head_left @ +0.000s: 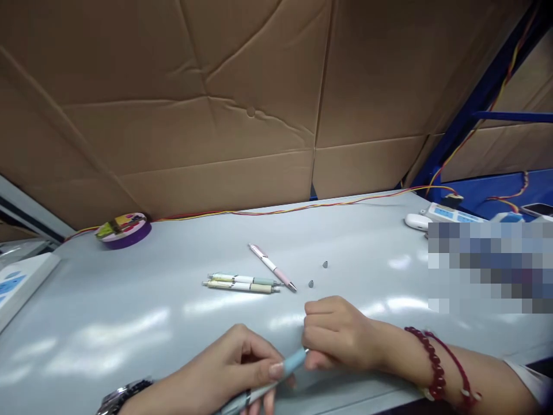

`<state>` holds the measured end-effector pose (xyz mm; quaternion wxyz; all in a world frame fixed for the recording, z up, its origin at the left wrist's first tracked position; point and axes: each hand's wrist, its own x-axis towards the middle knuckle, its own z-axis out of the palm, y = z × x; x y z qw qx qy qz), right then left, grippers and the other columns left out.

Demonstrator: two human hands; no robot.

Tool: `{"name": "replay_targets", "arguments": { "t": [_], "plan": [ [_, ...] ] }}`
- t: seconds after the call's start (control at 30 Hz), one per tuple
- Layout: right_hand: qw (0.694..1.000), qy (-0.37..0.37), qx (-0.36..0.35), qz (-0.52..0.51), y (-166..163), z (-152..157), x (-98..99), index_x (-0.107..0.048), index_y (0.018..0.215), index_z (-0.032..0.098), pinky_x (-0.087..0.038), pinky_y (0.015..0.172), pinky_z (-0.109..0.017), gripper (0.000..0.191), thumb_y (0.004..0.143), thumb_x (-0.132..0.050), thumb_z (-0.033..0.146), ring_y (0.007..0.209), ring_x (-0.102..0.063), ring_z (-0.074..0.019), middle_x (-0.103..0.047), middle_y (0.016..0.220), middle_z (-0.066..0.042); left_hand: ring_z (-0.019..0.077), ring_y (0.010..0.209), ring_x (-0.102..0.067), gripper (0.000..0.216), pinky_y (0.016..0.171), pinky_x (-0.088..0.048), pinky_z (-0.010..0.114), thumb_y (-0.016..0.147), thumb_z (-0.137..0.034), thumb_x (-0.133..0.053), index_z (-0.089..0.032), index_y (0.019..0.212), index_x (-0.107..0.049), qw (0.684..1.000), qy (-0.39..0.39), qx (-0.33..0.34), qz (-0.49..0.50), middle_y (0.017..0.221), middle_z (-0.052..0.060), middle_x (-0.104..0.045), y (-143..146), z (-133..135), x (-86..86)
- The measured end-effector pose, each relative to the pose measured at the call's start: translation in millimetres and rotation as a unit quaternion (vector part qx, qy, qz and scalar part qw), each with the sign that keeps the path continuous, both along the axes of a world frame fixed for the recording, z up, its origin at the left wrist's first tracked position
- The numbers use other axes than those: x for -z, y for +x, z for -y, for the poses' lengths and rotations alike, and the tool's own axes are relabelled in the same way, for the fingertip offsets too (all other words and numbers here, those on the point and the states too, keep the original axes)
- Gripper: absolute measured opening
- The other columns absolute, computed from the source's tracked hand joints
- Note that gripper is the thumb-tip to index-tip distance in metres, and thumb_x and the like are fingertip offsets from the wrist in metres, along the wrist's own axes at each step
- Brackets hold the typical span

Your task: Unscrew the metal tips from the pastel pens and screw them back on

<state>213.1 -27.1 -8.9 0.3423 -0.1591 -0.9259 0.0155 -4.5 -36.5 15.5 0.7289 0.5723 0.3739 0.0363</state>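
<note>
Head camera looks down past a wall of creased cardboard [242, 86] onto a pale grey table [129, 300], with a twisted red and yellow wire [280, 210] running along its far edge. A white board [21, 282] sits at the left margin, a power strip [453, 214] at the far right, and a purple roll of tape [125, 229] lies near the back left.

At the near edge the two hands meet. The left hand [216, 374], with a watch [121, 395] at the wrist, has its thumb and fingers closed around the barrel of a blue pen [285, 369], held low over the table and slanting up to the right. The right hand [337, 334], wearing a red bead bracelet [436, 363], is curled tight, with fingertips pinched at the pen's front end. Whether a loose part sits between them cannot be told.

Beyond the hands lie a pink pen [272, 267], set at an angle, and a green pen [244, 279] and a cream pen [242, 286] side by side, touching or nearly so. Two small grey cone tips [310, 283] rest apart, just right of the pink pen's point.

By the look of it, the work in hand is at the blue pen's nose: one hand steadies, the other works the tip. That calls for a firm barrel and a fine twisting pinch, kept straight along the pen
</note>
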Motion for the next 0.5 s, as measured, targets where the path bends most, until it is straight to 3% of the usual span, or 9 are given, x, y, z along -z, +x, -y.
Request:
{"name": "replay_targets", "arguments": {
  "t": [0.13,0.3,0.5],
  "plan": [
    [1.000,-0.003,-0.010,-0.014,1,-1,-7.4,-0.050,0.065,0.016,-0.029,0.047,-0.024,0.049,0.099,-0.023,0.038,0.050,-0.037,-0.0119,-0.050,0.053,0.000,0.0060,0.042,-0.043,0.048,0.043,-0.036,0.015,0.081,-0.055,-0.054,-0.009,0.083,-0.066,0.999,-0.017,0.006,0.043,0.055,0.000,-0.053,0,-3,0.0],
    [0.999,-0.007,-0.036,0.026,5,0,-20.9,-0.056,0.080,0.014,-0.033,0.050,-0.024,0.032,0.098,-0.034,0.028,0.054,-0.042,-0.0123,-0.061,0.069,-0.004,0.0056,0.042,-0.041,0.046,0.045,-0.036,0.017,0.080,-0.056,-0.055,-0.011,0.081,-0.067,0.999,-0.012,0.008,0.040,0.061,0.001,-0.056,-1,-3,-3.0],
    [0.999,-0.007,0.017,0.030,6,1,-9.1,-0.044,0.055,0.019,-0.021,0.044,-0.028,0.056,0.098,-0.017,0.042,0.046,-0.031,-0.0137,-0.042,0.046,0.001,0.0073,0.049,-0.039,0.042,0.045,-0.029,0.017,0.080,-0.056,-0.054,-0.015,0.087,-0.063,0.995,0.081,-0.037,-0.047,0.061,-0.003,-0.050,3,3,-6.4]
  ]
}}
